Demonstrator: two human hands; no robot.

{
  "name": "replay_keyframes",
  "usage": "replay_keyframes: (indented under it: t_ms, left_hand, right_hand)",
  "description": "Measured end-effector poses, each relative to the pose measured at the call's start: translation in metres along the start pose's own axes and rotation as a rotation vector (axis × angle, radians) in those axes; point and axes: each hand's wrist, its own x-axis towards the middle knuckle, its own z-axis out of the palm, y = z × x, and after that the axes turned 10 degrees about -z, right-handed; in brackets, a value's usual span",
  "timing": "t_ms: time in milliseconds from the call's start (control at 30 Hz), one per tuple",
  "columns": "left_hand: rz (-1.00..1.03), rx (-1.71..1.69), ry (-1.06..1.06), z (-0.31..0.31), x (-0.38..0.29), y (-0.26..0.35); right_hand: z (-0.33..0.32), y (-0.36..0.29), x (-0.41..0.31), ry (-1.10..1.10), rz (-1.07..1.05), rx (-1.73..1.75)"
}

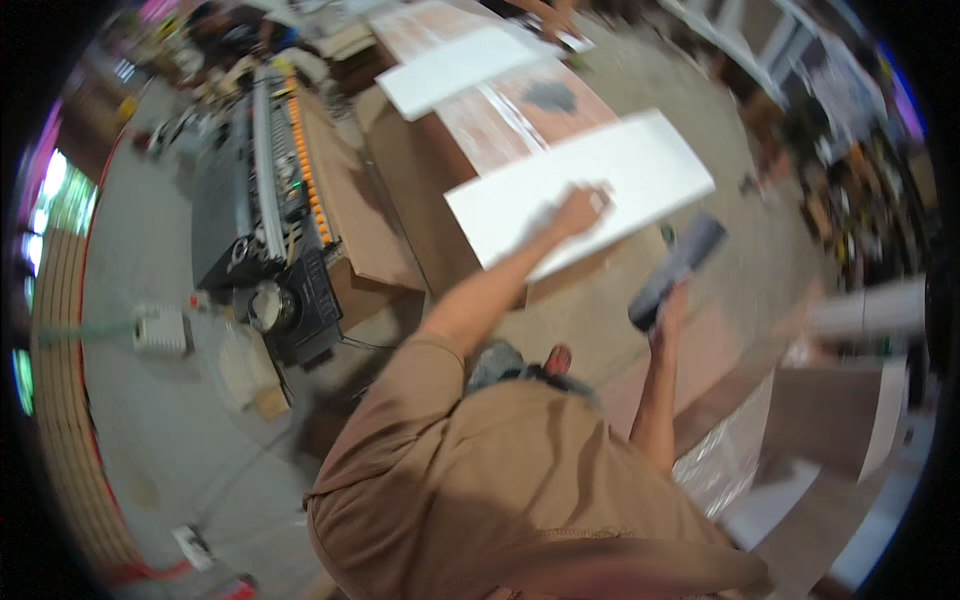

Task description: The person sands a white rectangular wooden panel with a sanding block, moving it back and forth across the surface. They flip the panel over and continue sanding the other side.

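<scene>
A flat white panel (637, 169) lies across the front of a brown-topped bench (592, 120). My left hand (581, 210) is on or just over this panel, its fingers partly curled. Blur hides whether anything small is between them. Off the panel's right side, my right hand (670, 304) grips a dark grey cylinder (679, 270), like a roll, held at a slant above the floor. Farther along the bench lies a second white panel (457, 71). Between the two panels, the bench top bears a dark smudge (551, 96) and a pale strip (514, 116).
To the left stands a black machine (221, 195) with orange rollers (300, 150) and a wooden side board (345, 187). Another person's hands (555, 26) work at the bench's far end. Brown and white boards (821, 420) and clear plastic film (720, 465) lie at right.
</scene>
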Motion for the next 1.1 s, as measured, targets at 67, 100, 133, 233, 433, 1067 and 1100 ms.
replay_keyframes:
  t_ms: [67, 100, 133, 233, 433, 1067, 1100]
  left_hand:
    - [-0.007, 0.257, 0.007, -0.023, 0.018, -0.029]
    - [0.185, 0.267, 0.092, -0.035, 0.026, -0.041]
    - [0.243, 0.311, 0.086, -0.044, 0.034, -0.049]
    - [0.369, 0.533, 0.083, -0.059, 0.042, -0.061]
    - [0.312, 0.656, -0.103, -0.054, 0.034, -0.070]
    - [0.347, 0.602, -0.230, -0.055, 0.032, -0.076]
    - [0.365, 0.587, -0.225, -0.054, 0.032, -0.075]
  right_hand:
    - [0.019, 0.023, -0.006, -0.084, -0.297, -0.394]
    - [0.029, 0.032, -0.012, -0.034, -0.475, -0.630]
    - [0.039, 0.037, -0.024, 0.007, -0.396, -0.505]
    - [0.087, 0.041, -0.070, 0.082, -0.195, -0.541]
    - [0.218, 0.039, -0.158, 0.108, -0.318, -0.728]
    - [0.186, 0.082, -0.015, 0.527, -0.343, -0.828]
    - [0.195, 0.083, -0.040, 0.498, -0.354, -0.804]
